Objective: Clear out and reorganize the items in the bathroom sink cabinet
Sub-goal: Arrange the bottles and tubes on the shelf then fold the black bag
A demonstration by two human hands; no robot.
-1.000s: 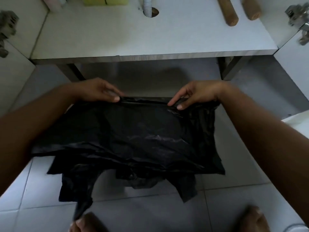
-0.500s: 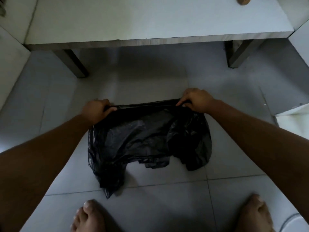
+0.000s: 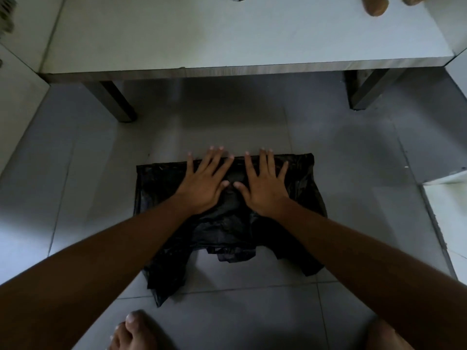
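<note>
"What's the job right now?"

"Pressing the bag (image 3: 161,190) flat, I'd say, ready for folding. It lies on the floor (image 3: 353,160) just in front of the cabinet (image 3: 227,34), between the cabinet's legs and my foot (image 3: 136,332)."

"How do you do that well?"

"Stroke from the middle outward, so trapped air escapes through the rumpled handle end, the end away from the cabinet. Thin plastic probably slides on tile, so one palm should pin it while the other sweeps. I'd smooth that crumpled end before any fold, or the fold may spring open."

"And your fingers (image 3: 213,164)?"

"Straight and spread wide on both hands, palms down on the plastic. My left hand (image 3: 202,190) and right hand (image 3: 265,193) sit side by side, thumbs nearly meeting. They grip nothing and pinch nothing, they only press. The tips reach the bag's edge nearest the cabinet, and a few seem to run just over it onto the tile."
</note>
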